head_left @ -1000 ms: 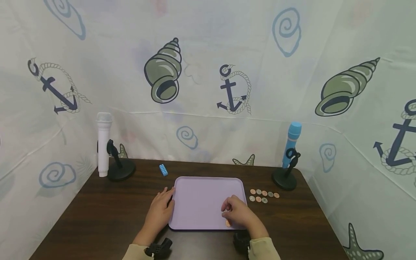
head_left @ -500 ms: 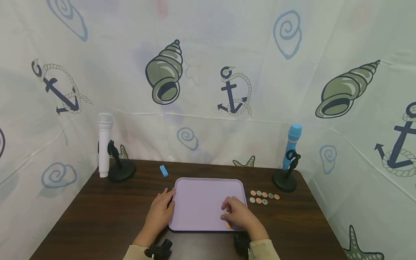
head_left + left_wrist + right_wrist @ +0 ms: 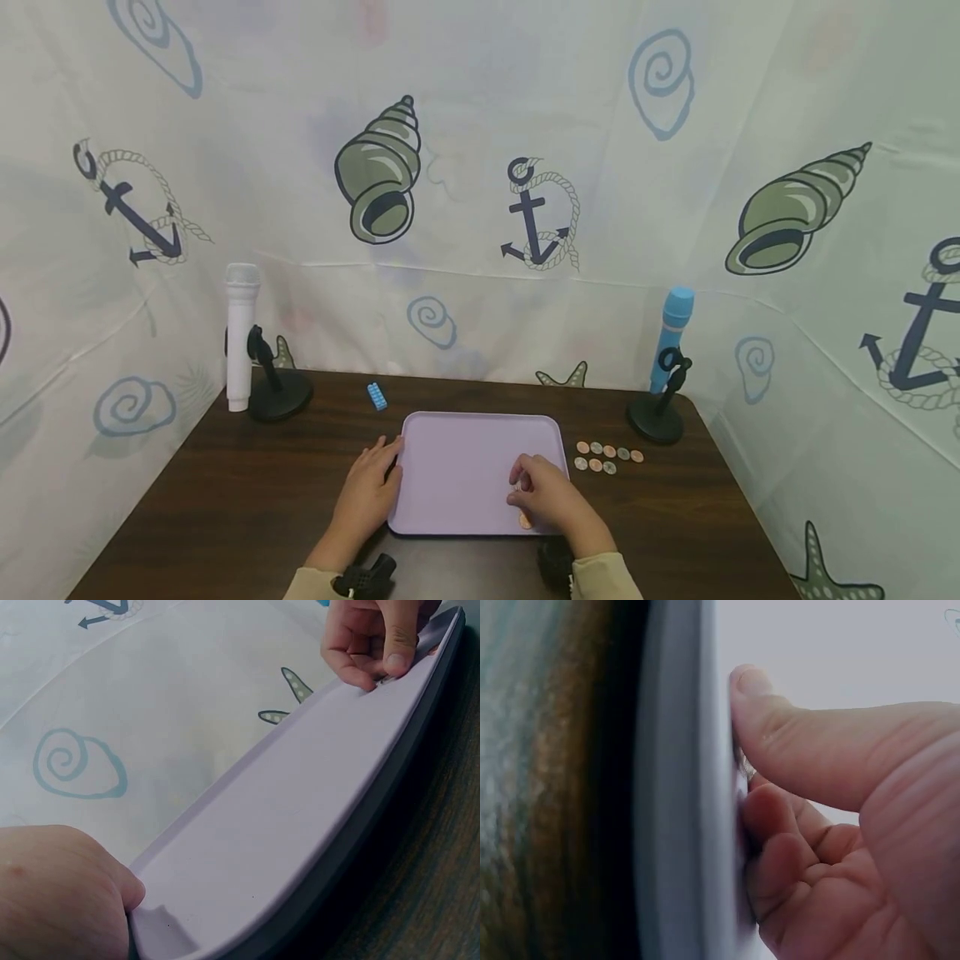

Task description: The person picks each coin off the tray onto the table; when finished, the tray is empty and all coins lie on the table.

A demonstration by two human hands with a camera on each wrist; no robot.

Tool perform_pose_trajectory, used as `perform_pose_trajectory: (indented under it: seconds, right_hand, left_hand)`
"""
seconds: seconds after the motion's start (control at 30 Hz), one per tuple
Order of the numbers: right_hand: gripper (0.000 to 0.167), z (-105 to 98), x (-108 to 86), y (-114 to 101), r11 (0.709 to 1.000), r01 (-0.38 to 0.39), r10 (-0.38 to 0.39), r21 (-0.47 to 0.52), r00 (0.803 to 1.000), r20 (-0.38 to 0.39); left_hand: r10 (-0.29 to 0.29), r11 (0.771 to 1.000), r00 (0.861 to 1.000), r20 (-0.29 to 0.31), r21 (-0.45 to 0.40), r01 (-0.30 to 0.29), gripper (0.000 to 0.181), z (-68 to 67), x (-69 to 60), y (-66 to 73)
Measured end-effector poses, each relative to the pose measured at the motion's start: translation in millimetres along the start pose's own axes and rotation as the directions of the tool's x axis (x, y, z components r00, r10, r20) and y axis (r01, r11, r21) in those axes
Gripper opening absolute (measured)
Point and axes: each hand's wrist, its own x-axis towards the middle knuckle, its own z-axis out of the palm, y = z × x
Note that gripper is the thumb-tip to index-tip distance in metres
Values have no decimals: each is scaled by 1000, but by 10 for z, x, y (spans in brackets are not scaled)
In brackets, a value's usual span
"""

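A lilac tray (image 3: 465,467) with a dark underside lies on the table before me. My left hand (image 3: 366,492) rests along its left rim with the fingers straight, and in the left wrist view the thumb (image 3: 131,889) touches the rim. Low over the tray's right part, my right hand (image 3: 553,498) curls its thumb and fingers about a silvery coin (image 3: 381,680), mostly hidden by them. A copper-coloured coin (image 3: 525,521) lies on the tray just below that hand. The right wrist view shows the fingers close against the tray.
Two rows of copper and silver coins (image 3: 609,451) lie right of the tray. A blue toy brick (image 3: 377,397) lies behind its left corner. A white microphone (image 3: 240,333) and black stand (image 3: 279,396) are back left; a blue microphone (image 3: 671,329) and stand (image 3: 656,418) back right.
My right thumb has shifted slightly left at the silvery coin, while the hand stays over the same spot on the tray. The left hand has kept its place. The head view has shifted slightly.
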Motion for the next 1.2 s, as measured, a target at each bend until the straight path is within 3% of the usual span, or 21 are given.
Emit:
perform_pose_trajectory:
  seconds: [0.2,0.4,0.53,0.67,0.83,0.9,1.0,1.13,1.2]
  right_hand:
    - [18,-49,-45,-84,999,-42,42,19,999,-17]
    - [22,-9,-56,-232,982,-131,118,-134,988,-102]
    - [23,-28,-46,-232,978,-66,52,-197,996,-76]
    - [23,-42,-52,-166,998,-34,32,-60,999,-35]
    - [18,-45,-129,-52,981,-80,100,174,989,-105]
    - [15,-77,-154,12,960,-87,130,265,980,-149]
    - [14,-176,-201,146,897,-114,218,427,954,-204]
    - [24,-323,-306,413,763,-136,388,633,878,-280]
    - [33,-386,-359,553,717,-131,451,685,836,-312]
  left_hand:
    - [-2,1000,1000,0,2,2,52,-12,-18,-14]
    - [5,1000,1000,-7,5,-5,52,1,-14,-28]
    - [13,1000,1000,-27,2,-13,51,5,-9,-32]
    - [22,1000,999,-31,4,-21,50,-2,-5,-22]
    - [38,999,999,-33,3,-38,50,10,-15,-1]
    - [48,999,998,-48,6,-48,49,11,-9,-3]
    - [51,999,997,-60,12,-51,49,9,5,-14]
    - [32,999,999,-35,9,-32,50,11,1,-30]
    - [24,1000,999,-25,3,-24,50,14,-11,-36]
